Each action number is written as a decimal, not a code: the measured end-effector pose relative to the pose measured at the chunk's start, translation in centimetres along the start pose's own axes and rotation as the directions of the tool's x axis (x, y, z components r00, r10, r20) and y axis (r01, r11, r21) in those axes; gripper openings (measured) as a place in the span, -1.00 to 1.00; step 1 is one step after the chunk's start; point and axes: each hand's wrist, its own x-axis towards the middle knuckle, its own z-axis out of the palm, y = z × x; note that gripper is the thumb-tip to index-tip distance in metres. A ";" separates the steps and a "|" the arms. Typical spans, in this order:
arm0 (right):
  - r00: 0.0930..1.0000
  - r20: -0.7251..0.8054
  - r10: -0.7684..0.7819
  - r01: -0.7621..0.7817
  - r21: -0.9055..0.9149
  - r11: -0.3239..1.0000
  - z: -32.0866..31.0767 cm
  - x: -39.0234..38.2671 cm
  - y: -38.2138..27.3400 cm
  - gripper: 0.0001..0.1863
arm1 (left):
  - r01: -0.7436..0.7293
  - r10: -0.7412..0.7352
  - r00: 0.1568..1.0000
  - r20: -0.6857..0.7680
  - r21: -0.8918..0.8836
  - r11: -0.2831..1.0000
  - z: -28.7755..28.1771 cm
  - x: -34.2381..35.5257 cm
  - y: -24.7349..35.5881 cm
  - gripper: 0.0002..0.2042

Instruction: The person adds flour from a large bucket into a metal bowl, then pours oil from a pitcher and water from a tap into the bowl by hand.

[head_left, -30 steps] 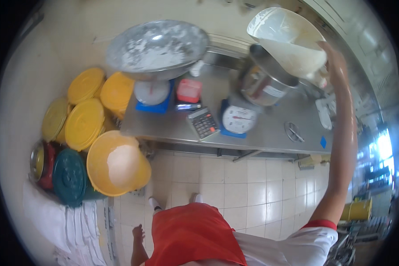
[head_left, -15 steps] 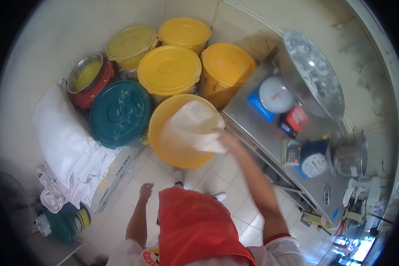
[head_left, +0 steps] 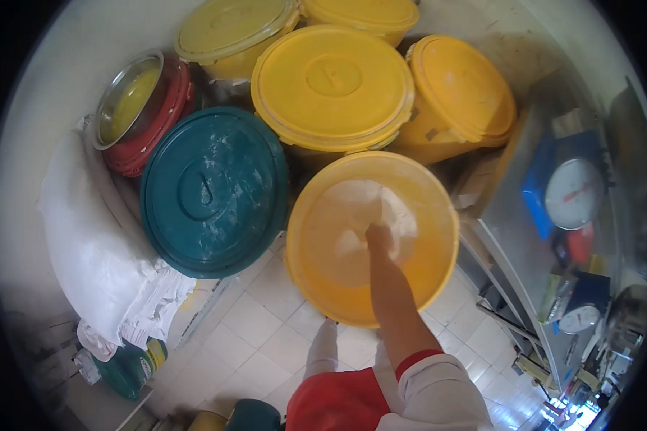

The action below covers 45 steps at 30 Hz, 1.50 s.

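My right arm reaches down into an uncovered yellow bucket (head_left: 440,269) with pale flour-like powder (head_left: 331,215) in it. Deep inside, my right hand (head_left: 382,237) is closed around the end of a white scoop (head_left: 399,208), whose outline partly blends with the powder. My left hand is out of view. Touching or very near the open bucket's far rim is a yellow bucket lid (head_left: 331,79), and to the left a dark green lid (head_left: 212,190) is dusted with white.
More yellow lidded buckets (head_left: 467,86) stand behind. At left, a metal bowl (head_left: 129,100) rests on a red lid (head_left: 180,122) beside white sacks (head_left: 93,230). A steel table (head_left: 507,237) at right carries a dial scale (head_left: 571,194) and a second scale (head_left: 581,316).
My right hand and the white scoop have gone from above the bucket's right side down into it. My body has leaned closer, and my left hand has left the view.
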 end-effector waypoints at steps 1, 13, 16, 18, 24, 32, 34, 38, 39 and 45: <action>0.964 0.008 -0.264 0.256 -0.280 0.925 0.0 4.4 1.0 -0.59 | -0.017 0.016 0.999 0.034 0.044 0.999 -0.6 0.0 2.0 -0.82; 0.940 0.266 -0.215 0.081 0.437 0.896 3.4 1.0 10.1 -0.53 | -0.306 0.303 0.923 0.239 -0.028 0.952 -0.9 2.7 3.9 -0.50; 0.839 0.247 -0.485 0.327 0.484 0.812 5.3 1.2 14.6 -0.66 | -0.366 0.372 0.907 0.199 -0.067 0.928 0.5 2.0 6.2 -0.58; 0.807 0.180 -0.563 0.469 0.384 0.795 6.3 1.5 17.7 -0.75 | -0.600 0.551 0.782 0.290 0.111 0.793 1.7 3.9 8.1 -0.60; 0.729 0.033 -0.684 0.618 0.397 0.679 -3.5 -7.0 14.1 -0.70 | -0.716 0.606 0.695 0.386 0.304 0.628 9.1 -1.4 12.5 -0.65; 0.805 0.074 -0.589 0.159 0.929 0.334 -29.3 -16.6 28.0 -0.73 | -0.811 0.545 0.584 0.601 0.405 0.423 19.4 -8.9 13.5 -0.51; 0.773 -0.122 -0.622 0.433 0.818 0.379 -33.7 -17.6 35.6 -0.75 | -0.835 0.523 0.550 0.651 0.434 0.338 22.8 -10.9 13.0 -0.53; 0.877 -0.164 -0.451 0.382 0.807 0.449 -41.4 -19.9 51.4 -0.53 | -0.854 0.464 0.518 0.719 0.471 0.223 28.7 -13.2 9.5 -0.58; 0.846 -0.190 -0.499 0.463 0.725 0.510 -43.8 -20.9 56.0 -0.49 | -0.856 0.449 0.512 0.732 0.478 0.197 30.0 -13.6 8.6 -0.60; 0.960 -0.245 0.134 0.161 0.878 0.451 -56.8 -30.9 75.6 -0.54 | -0.877 0.376 0.453 0.808 0.480 0.026 37.6 -15.2 4.6 -0.66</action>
